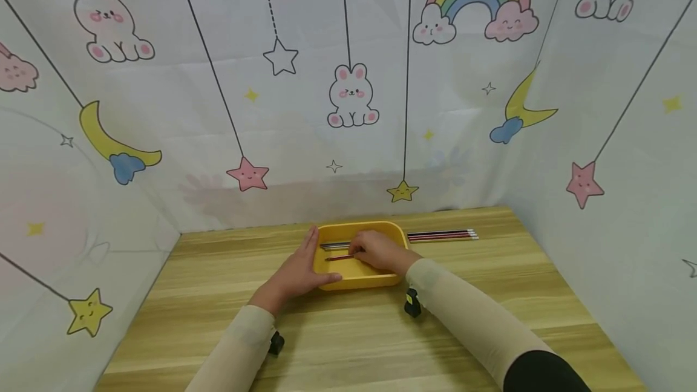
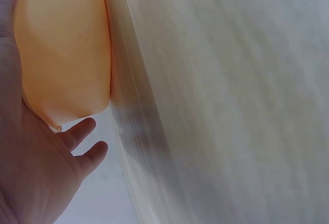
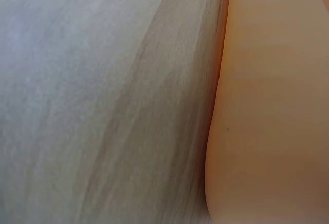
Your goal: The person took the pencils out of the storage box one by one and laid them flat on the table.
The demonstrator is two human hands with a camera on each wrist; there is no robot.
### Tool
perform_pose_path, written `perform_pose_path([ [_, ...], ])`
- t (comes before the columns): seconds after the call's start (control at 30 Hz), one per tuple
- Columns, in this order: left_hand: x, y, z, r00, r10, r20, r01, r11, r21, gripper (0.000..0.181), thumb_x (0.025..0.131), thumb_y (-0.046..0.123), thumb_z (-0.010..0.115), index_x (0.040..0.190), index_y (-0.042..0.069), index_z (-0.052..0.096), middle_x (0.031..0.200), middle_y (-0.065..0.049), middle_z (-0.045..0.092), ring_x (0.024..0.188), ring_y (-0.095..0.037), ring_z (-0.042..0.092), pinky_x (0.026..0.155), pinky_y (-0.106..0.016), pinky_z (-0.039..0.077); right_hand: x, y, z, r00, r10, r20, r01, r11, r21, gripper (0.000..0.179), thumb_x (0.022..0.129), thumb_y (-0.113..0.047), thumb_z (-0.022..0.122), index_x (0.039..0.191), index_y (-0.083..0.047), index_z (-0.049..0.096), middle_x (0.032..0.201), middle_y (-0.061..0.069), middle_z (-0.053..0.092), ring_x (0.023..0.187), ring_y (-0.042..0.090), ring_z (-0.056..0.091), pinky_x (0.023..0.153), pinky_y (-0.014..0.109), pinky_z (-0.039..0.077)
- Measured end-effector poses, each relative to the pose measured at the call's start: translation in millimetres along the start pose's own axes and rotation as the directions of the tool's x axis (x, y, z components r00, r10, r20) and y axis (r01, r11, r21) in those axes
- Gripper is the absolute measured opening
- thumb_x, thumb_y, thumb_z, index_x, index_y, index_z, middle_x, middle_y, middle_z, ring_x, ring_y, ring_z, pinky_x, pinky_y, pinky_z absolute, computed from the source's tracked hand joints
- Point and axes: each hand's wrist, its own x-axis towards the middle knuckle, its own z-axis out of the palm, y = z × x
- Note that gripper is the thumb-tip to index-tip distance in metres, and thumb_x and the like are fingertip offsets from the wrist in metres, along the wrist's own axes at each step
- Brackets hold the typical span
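A yellow plastic bin [image 1: 348,284] sits on the wood-grain table. My left hand [image 1: 296,271] rests against its left end, fingers stretched along the outside and thumb lying over the near rim. The left wrist view shows two spread fingers reaching past the corner of the bin [image 2: 67,44]. Inside the bin my right hand [image 1: 381,251] pinches a red-and-black pencil [image 1: 339,258] near its right part, which the fingers hide. Just behind it lie several greyish pencils [image 1: 334,246], partly covered by that hand. The right wrist view shows only the bin's outer wall [image 3: 272,106] and table.
Several dark and red pencils with white ends [image 1: 442,235] lie side by side on the table, right of the bin. A printed cloth [image 1: 305,138] with rabbits and stars surrounds the table [image 1: 337,331] at the back and sides.
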Motion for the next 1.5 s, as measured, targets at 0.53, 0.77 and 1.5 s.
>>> perform_pose_path([
  [0.53,1.0,-0.4,-0.4,1.000,-0.002,0.002,0.002,1.000,-0.001,0.134,0.091,0.069,0.082,0.178,0.006,0.002,0.186,-0.011,-0.002,0.166,-0.043,0.024,0.131,-0.059,0.029,-0.7,3,-3,0.999,0.003,-0.047,0.000,0.997,0.076,0.013,0.106,-0.006,0.073,0.113,-0.012,0.081,0.110,-0.001,0.071,0.100,0.017,0.067,0.096,0.040,0.058],
  [0.77,0.4,0.2,0.1,1.000,0.004,-0.005,-0.004,1.000,-0.010,0.132,0.092,0.068,0.083,0.178,0.005,0.004,0.186,-0.013,0.000,0.164,-0.045,0.027,0.130,-0.061,0.031,-0.9,3,-6,0.998,-0.017,-0.060,0.023,0.995,0.096,0.013,0.105,-0.004,0.073,0.113,-0.010,0.081,0.110,0.000,0.073,0.100,0.016,0.068,0.096,0.039,0.059],
  [1.5,0.6,0.0,1.1,1.000,-0.018,-0.001,0.018,1.000,-0.007,0.135,0.089,0.073,0.082,0.178,0.009,0.002,0.186,-0.010,0.000,0.165,-0.044,0.026,0.131,-0.060,0.028,-22.0,-4,-41,0.998,0.021,-0.061,-0.011,0.987,0.162,0.016,0.107,-0.006,0.072,0.116,-0.014,0.082,0.114,-0.003,0.074,0.102,0.014,0.069,0.094,0.037,0.060],
])
